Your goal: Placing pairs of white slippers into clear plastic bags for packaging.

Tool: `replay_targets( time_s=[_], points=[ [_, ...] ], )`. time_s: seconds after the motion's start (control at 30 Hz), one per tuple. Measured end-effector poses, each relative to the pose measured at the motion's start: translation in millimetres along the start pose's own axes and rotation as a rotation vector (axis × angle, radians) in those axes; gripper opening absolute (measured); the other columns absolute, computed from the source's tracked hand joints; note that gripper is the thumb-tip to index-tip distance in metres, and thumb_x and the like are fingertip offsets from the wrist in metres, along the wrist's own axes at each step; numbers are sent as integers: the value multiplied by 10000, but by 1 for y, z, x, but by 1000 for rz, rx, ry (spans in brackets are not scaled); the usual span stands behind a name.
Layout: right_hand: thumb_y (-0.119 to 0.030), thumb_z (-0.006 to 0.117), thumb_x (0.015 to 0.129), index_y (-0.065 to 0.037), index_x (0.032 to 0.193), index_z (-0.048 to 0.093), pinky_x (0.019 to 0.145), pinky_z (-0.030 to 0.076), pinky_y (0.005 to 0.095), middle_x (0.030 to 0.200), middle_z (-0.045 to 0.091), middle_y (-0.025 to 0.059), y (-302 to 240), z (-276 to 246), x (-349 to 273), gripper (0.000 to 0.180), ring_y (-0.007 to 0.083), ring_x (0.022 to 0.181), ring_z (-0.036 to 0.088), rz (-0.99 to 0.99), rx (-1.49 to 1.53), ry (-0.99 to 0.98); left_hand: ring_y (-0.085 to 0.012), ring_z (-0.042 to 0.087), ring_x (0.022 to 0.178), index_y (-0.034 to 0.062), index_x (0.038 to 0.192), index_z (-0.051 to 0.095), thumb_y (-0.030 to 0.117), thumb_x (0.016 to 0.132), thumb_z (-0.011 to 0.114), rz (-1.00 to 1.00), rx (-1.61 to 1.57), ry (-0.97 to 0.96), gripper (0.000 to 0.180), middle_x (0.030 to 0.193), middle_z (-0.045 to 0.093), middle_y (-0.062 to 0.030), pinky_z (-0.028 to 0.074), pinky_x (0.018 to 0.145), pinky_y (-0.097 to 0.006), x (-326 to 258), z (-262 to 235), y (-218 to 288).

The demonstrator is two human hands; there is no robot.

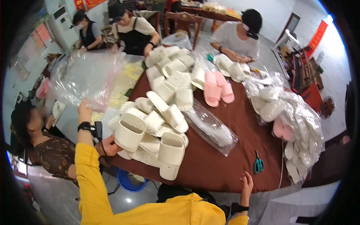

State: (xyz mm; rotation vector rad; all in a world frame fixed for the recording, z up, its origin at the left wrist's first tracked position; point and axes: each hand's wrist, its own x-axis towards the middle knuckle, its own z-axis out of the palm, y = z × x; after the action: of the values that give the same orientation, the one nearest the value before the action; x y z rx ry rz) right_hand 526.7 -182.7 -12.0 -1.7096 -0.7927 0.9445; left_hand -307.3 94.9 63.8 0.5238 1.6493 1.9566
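My left hand (84, 111) is raised at the left, closed on the edge of a large clear plastic bag (84, 77). Most of the bag spreads out beyond the fingers. Near the table's front edge, my right hand (246, 184) has its fingers apart and holds nothing. Teal-handled scissors (258, 165) lie just beyond it. A heap of cream slippers (154, 122) sits between my arms. At its near left, a co-worker's hand (108, 146), reaching from behind my yellow sleeve, touches a cream slipper (130, 132).
Pink slippers (214, 90) and a clear-bagged pale slipper (212, 127) lie on the brown tablecloth (240, 138). Bagged slippers (300, 131) are piled at the right edge. Several people work around the table. A blue bucket (131, 182) stands on the floor below.
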Motion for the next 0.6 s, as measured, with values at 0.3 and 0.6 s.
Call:
replay_targets(
  time_s=[0.3, 0.6],
  points=[
    [-165, 598, 964, -24, 1259, 601, 859, 502, 285, 1176, 630, 72, 13, 22, -21, 327, 159, 983, 624, 99, -63, -45, -302, 658, 811, -45, 1030, 641, -20, 803, 585, -243, -107, 431, 235, 925, 675, -171, 524, 708, -394, 70, -115, -9],
    [-209, 585, 993, -27, 1319, 573, 918, 497, 321, 1253, 606, 99, -11, 63, -33, 374, 202, 1047, 622, -25, -72, -134, -311, 655, 807, -13, 1021, 646, 61, 754, 691, 10, 357, 390, 281, 938, 675, -151, 516, 674, -443, 71, -91, 3]
  ],
)
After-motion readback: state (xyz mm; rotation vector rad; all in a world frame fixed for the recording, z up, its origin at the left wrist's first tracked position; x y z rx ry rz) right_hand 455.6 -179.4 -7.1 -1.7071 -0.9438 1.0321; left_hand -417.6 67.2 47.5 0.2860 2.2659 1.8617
